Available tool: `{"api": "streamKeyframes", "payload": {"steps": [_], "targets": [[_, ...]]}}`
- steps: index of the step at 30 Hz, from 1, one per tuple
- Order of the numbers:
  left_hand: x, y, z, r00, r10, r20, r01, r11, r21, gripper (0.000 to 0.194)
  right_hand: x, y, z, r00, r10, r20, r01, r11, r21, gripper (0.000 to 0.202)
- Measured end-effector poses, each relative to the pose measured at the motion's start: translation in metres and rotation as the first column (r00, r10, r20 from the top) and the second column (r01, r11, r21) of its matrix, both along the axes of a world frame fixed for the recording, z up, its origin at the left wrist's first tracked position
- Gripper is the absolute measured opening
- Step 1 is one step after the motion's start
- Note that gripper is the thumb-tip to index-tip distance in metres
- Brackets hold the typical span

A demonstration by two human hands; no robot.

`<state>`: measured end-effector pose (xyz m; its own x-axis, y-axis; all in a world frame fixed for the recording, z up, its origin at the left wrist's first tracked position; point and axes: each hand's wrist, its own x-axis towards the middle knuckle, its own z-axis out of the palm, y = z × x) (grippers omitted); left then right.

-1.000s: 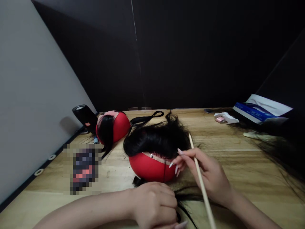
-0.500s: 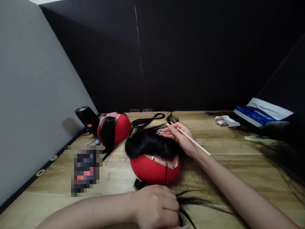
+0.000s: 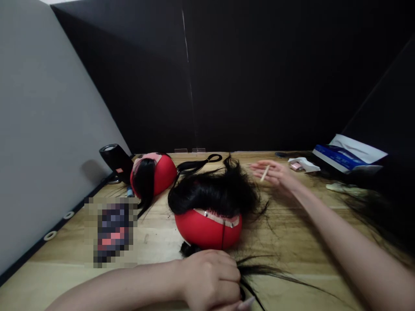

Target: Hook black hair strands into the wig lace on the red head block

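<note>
A red, rounded wig form lies mid-table, with a light lace strip along its upper side. Long black hair is swept back over its top. In front of it my left hand is closed in a fist around a hank of black hair, whose loose ends fan out to the right. Off to the right of the form, my right hand grips a thin pale wooden stick among its fingers, apart from the hair. The stick's tip cannot be made out.
A second red wig form with black hair sits back left by a black cylindrical speaker. A tied hair bundle lies behind. At right are a blue box, a small packet and loose hair. A pixelated patch covers something left.
My right hand has swung right, away from the hair on the form, carrying the stick. Hair at the form's right side now spreads loose. My left hand stays nearly in place.
</note>
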<state>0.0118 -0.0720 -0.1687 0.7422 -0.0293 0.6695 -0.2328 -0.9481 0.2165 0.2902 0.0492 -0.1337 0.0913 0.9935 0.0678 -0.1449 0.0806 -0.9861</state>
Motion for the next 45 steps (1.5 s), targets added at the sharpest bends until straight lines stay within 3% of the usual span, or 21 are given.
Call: {"api": "streamKeyframes", "payload": {"steps": [3,5,7,10,13,14,15,17,20,22,25,28,34,45], "targets": [[0.0,0.0,0.001,1.0,0.007,-0.001,-0.007,1.0,0.001,0.047,0.047,-0.006,0.012,0.954,-0.297,-0.027,0.297,0.955,-0.011,0.021],[-0.001,-0.001,0.002,1.0,0.012,-0.008,-0.012,1.0,0.001,0.047,0.067,-0.016,0.019,0.901,-0.428,-0.064,0.428,0.904,-0.016,0.01],[-0.001,-0.001,0.001,1.0,0.016,-0.017,-0.016,1.0,-0.003,0.046,0.072,-0.029,0.026,0.871,-0.481,-0.103,0.483,0.876,-0.009,0.022],[-0.002,-0.001,0.001,0.999,0.018,-0.028,-0.018,1.0,-0.007,0.045,0.05,-0.052,0.032,0.913,-0.393,-0.112,0.397,0.917,0.018,0.041],[-0.001,-0.002,0.0,0.999,0.02,-0.035,-0.021,1.0,-0.004,0.044,0.002,-0.075,0.033,0.985,-0.158,-0.075,0.166,0.979,0.117,0.055],[-0.001,-0.002,0.0,0.999,0.022,-0.037,-0.022,1.0,-0.001,0.045,-0.015,-0.082,0.032,0.999,0.05,0.011,-0.051,0.977,0.209,0.059],[-0.001,-0.002,0.0,0.999,0.023,-0.037,-0.023,1.0,0.001,0.045,-0.033,-0.09,0.03,0.987,0.152,0.059,-0.162,0.961,0.224,0.057],[-0.001,-0.002,-0.001,0.999,0.022,-0.035,-0.022,1.0,0.006,0.047,-0.063,-0.105,0.026,0.954,0.266,0.141,-0.292,0.931,0.221,0.041],[-0.001,-0.002,-0.001,0.999,0.032,-0.025,-0.032,0.999,0.018,0.05,-0.092,-0.121,0.013,0.88,0.38,0.287,-0.445,0.87,0.213,0.034],[0.0,-0.002,-0.001,0.999,0.038,-0.02,-0.038,0.999,0.027,0.05,-0.098,-0.124,0.003,0.885,0.364,0.29,-0.44,0.858,0.266,0.032],[0.0,-0.002,-0.002,0.999,0.036,-0.015,-0.036,0.999,0.024,0.051,-0.096,-0.121,-0.011,0.943,0.256,0.211,-0.319,0.876,0.363,0.028],[0.001,-0.003,-0.003,0.998,0.058,-0.004,-0.058,0.997,0.042,0.054,-0.089,-0.12,-0.018,0.961,0.221,0.168,-0.27,0.887,0.375,0.026],[0.004,-0.006,-0.006,0.989,0.149,0.01,-0.15,0.987,0.053,0.051,-0.092,-0.129,-0.019,0.967,0.167,0.191,-0.223,0.919,0.324,0.016],[0.002,-0.005,-0.009,0.978,0.208,0.001,-0.207,0.975,0.082,0.051,-0.093,-0.131,-0.019,0.949,0.136,0.285,-0.254,0.864,0.435,0.022]]}}
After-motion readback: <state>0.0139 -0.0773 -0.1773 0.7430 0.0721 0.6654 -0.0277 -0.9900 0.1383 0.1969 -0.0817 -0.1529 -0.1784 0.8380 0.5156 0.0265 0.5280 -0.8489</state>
